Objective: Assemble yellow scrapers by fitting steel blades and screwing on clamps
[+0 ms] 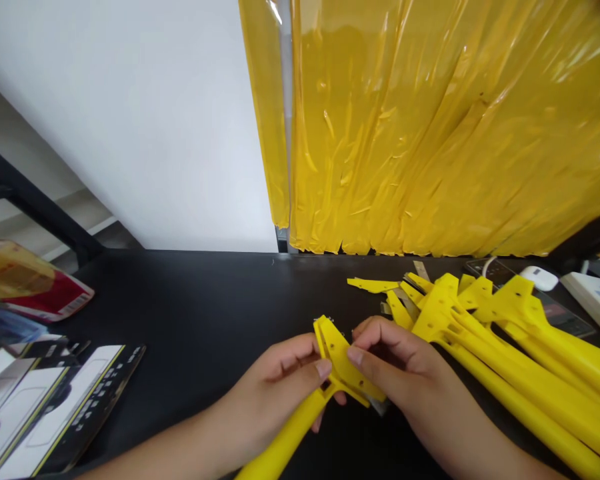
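White wall (pixel 130 133) and a hanging sheet of creased yellow plastic (pixel 430 127) rise behind a black table (pixel 200 300). Toward the table's near edge, the person's left hand (pixel 275 393) and right hand (pixel 395 360) are both closed on one yellow plastic scraper (pixel 343 360). Its flat head stands tilted between them, and its long handle (pixel 285 440) runs down and left out of view. Both thumbs press on the head's face from opposite sides, with the fingers curled behind it. A thin metal blade (pixel 379 405) shows at the head's lower edge, just beside the right hand.

Holding the head from both sides looks like a steady way to stop it twisting, and the fingers are safest kept back from that metal edge.

To the right, a heap of matching scrapers (pixel 520 347) lies overlapping, with metal strips (pixel 407 303) showing among their heads. Beyond it sit a white computer mouse (pixel 539 278) and a white box (pixel 595 297). On the left lie printed black-and-white cards (pixel 45 413) and a red-and-yellow package (pixel 25 280).
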Motion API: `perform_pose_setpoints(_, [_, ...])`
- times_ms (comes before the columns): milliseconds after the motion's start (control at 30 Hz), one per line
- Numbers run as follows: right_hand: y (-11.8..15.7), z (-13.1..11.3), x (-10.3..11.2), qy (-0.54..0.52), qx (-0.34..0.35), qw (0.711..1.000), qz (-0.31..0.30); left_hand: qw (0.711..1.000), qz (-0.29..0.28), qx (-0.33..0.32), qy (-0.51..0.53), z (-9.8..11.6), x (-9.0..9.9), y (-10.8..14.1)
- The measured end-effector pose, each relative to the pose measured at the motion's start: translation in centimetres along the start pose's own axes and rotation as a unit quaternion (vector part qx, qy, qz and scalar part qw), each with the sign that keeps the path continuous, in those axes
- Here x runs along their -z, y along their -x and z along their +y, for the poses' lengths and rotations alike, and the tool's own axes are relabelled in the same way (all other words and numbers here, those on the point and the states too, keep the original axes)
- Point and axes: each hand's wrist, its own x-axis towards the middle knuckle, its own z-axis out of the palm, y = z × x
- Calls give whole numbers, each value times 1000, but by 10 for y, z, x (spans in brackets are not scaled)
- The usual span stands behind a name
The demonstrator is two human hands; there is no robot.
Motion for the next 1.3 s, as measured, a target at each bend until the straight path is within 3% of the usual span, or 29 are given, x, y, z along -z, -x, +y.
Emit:
perform_pose_setpoints(133, [0, 5, -5, 7, 25, 1000, -7, 1000, -17, 3, 10, 0, -3, 0])
perform_pose_setpoints(300, [2, 4, -12, -14, 20, 1000, -8, 999, 11, 43, 3, -8, -3, 1])
perform_pose_setpoints(600, [5, -6, -4, 61, 30, 998, -13, 1000, 13, 18, 22, -6, 1, -1])
perform_pose_setpoints(967, [0, -13, -4, -44, -17, 998, -48, 1000, 10, 20, 10, -2, -2, 1])
perform_pose_setpoints(1300, [1, -7, -5, 62, 11, 997, -35, 999, 32, 30, 0, -4, -1, 0])
